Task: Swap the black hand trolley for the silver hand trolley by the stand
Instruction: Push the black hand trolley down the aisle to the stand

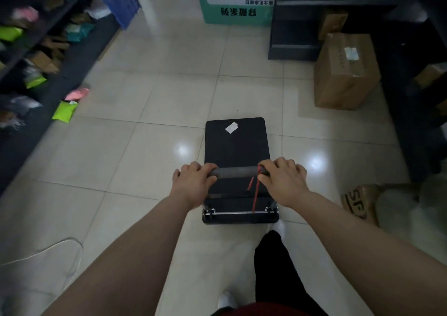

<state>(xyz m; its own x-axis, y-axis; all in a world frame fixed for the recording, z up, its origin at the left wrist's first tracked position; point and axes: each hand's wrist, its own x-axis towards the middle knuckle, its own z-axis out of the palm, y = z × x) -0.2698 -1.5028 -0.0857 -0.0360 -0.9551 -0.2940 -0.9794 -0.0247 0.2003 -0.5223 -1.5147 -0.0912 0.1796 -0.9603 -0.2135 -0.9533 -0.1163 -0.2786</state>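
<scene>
Both hands are wrapped around the grey foam-sleeved handle bar (238, 172) of the black hand trolley (237, 144): the left hand (193, 181) closes over its left end, the right hand (283, 179) over its right end, knuckles up and bare forearms stretched forward. Just inside the right hand a red cord (256, 196) is tied to the bar, and its ends hang down toward the silver hinge brackets at the trolley's near edge. The platform is a flat, matte black rectangle with rounded corners, standing on glossy pale floor tiles (145, 98), with a small white sticker (231, 127) near its far edge. To the far right a taped brown cardboard box (346, 71) sits on the floor against dark shelving (297, 20). A green-and-white stand (237, 1) with mirrored, unreadable characters rises straight ahead. Along the left edge of the floor, low dark racks (31, 49) hold soft parcels, blurred, and a lime-green pouch (64, 111) lies at their foot. Another carton (358, 202) at the near right shows the letters "SF".
</scene>
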